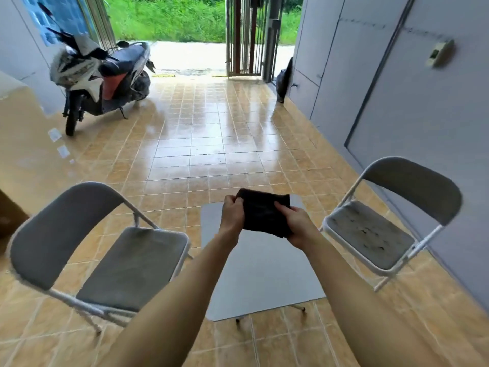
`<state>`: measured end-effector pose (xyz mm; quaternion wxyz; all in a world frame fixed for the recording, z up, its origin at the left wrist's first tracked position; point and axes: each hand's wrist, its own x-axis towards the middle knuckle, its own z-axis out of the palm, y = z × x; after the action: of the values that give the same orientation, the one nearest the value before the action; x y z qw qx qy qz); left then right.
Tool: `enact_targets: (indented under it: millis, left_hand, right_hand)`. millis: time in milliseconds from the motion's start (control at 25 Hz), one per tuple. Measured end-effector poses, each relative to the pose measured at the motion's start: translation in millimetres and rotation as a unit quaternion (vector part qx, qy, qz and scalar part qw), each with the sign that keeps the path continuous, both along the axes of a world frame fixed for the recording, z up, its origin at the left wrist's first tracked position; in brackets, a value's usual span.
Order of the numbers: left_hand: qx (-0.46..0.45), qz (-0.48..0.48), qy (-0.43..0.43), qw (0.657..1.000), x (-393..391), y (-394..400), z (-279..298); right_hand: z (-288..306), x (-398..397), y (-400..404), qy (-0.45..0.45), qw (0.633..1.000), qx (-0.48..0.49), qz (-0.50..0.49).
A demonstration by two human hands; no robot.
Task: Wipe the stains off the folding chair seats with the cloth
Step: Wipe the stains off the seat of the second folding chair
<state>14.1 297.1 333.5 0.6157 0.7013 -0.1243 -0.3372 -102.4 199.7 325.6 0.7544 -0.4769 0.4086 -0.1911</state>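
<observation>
A dark folded cloth (264, 213) is held up between both hands over a small grey table (259, 276). My left hand (232, 215) pinches its left edge and my right hand (296, 226) grips its lower right corner. To the left stands a grey folding chair (132, 266) whose seat looks plain grey. A second grey folding chair (370, 234) stands at the right, and its seat carries several dark stains.
A parked scooter (100, 80) stands at the back left on the glossy tiled floor (201, 144). Grey wall panels (397, 102) run along the right side. A barred gate (246, 35) and a dark bag (284, 80) are at the far end.
</observation>
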Motion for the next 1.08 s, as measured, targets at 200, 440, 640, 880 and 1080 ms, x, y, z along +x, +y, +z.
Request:
enact_targets:
  millis: [200, 440, 640, 880, 1080]
  left_hand:
    - [0.002, -0.054, 0.018, 0.998, -119.3, -103.7, -11.2]
    - [0.019, -0.147, -0.056, 0.987, -253.2, -215.2, -33.4]
    - [0.061, -0.210, -0.178, 0.959, -302.1, -290.2, -59.5]
    - [0.071, -0.255, -0.239, 0.934, -310.3, -396.8, -112.1]
    - [0.101, -0.241, -0.217, 0.941, -305.2, -482.4, -134.8]
  right_hand:
    - [-3.6, -149.2, -94.0, -0.022, 0.997, 0.066, -0.027]
    - [-10.1, -289.2, -185.5, 0.037, 0.991, 0.005, -0.129]
    - [-40.3, -337.3, -248.0, 0.216, 0.939, -0.234, -0.126]
    - [-76.7, -354.2, -361.6, 0.305, 0.893, -0.318, -0.093]
    - [-102.5, -344.7, -457.0, 0.309, 0.902, -0.294, -0.069]
